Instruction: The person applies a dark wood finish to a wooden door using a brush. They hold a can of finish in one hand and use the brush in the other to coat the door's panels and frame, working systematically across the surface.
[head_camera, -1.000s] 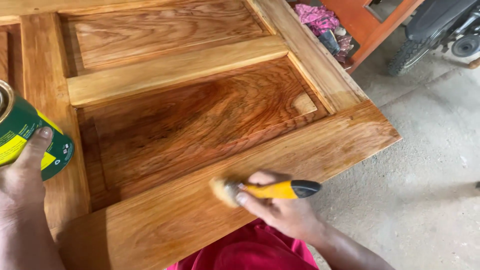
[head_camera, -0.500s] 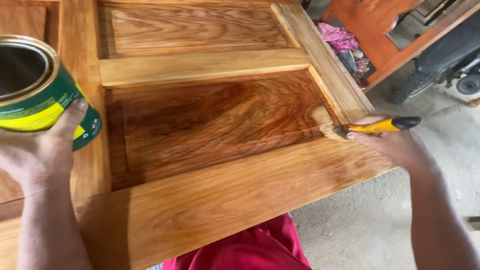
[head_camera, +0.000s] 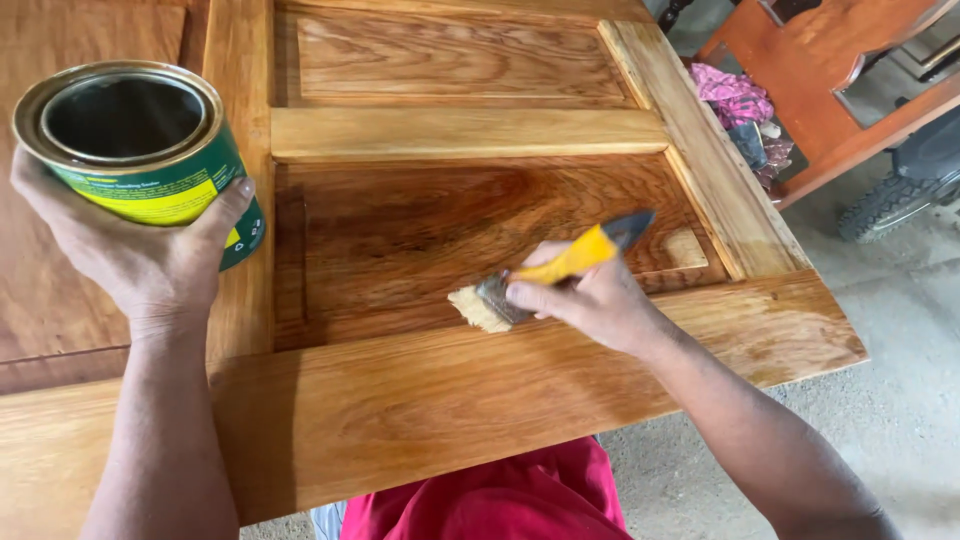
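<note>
Panelled wooden door (head_camera: 520, 390), laid flat and glossy red-brown where its recessed lower panel is wet, fills the view beneath both hands of a person in red clothing (head_camera: 490, 500). Round green-and-yellow metal can (head_camera: 140, 150), lid off and dark inside, sits clasped in the left hand (head_camera: 130, 260), fingers wrapped round its wall, raised above the door's left stile. Right hand (head_camera: 590, 300) is clenched on a yellow-handled flat paintbrush (head_camera: 545, 275), whose pale bristles (head_camera: 478, 308) lie just beyond the fingertips, touching the panel's lower edge. Good work here would seem to call for long strokes along the grain (the bottom rail below the knuckles looks paler), light pressure, and bristles worked into the moulded groove so no finish pools there.
</note>
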